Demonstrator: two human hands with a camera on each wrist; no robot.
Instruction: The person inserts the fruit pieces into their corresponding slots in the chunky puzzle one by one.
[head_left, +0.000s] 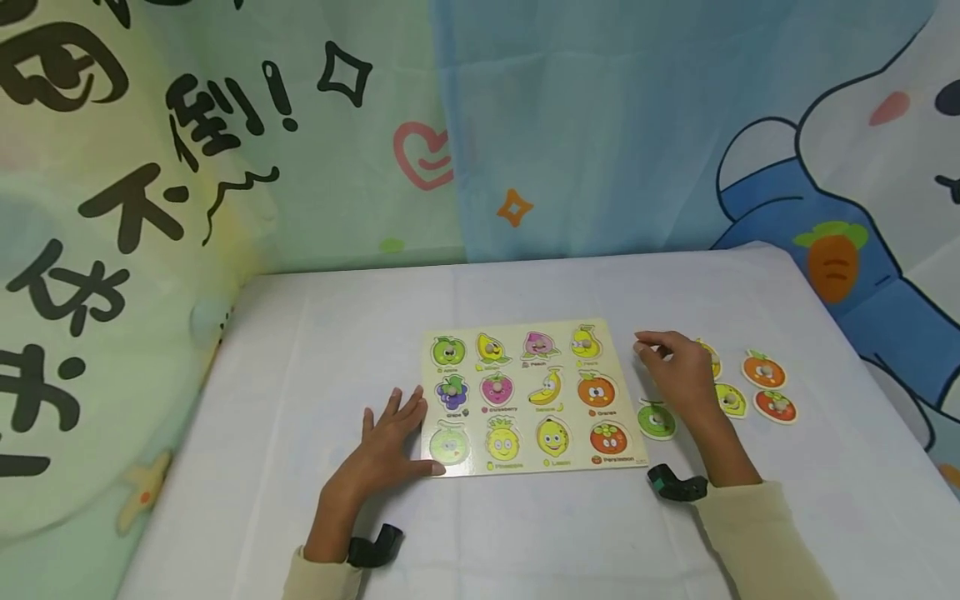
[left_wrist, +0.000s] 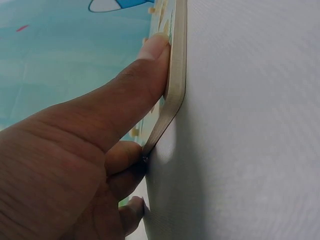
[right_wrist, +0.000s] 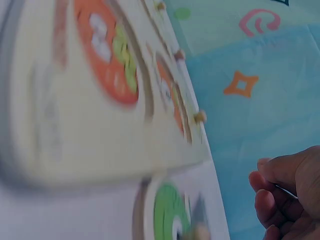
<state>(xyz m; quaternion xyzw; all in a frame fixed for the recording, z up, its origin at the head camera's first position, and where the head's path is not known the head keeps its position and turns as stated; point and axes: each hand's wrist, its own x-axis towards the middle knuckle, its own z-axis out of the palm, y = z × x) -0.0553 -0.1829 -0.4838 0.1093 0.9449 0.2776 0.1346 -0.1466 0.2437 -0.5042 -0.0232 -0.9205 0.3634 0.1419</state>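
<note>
A cream fruit puzzle board [head_left: 520,464] with knobbed pieces in several of its cutouts lies flat on the table. My left hand [head_left: 390,442] rests at its near left corner with fingers spread; the thumb [left_wrist: 155,47] presses the board's edge in the left wrist view. To the right of the board, my right hand [head_left: 678,371] hovers with bent fingers, and its thumb meets the index fingertip. I see nothing between those fingertips in the right wrist view. Below that hand lies a round green puzzle piece [head_left: 657,422], close to the board's right edge.
More loose pieces lie right of my right hand: an orange one [head_left: 765,369], a red-orange one [head_left: 776,407], a yellow one [head_left: 731,401], and another yellow piece [head_left: 709,358] partly hidden. A white cloth [head_left: 337,333] covers the table; a printed curtain [head_left: 585,125] hangs behind.
</note>
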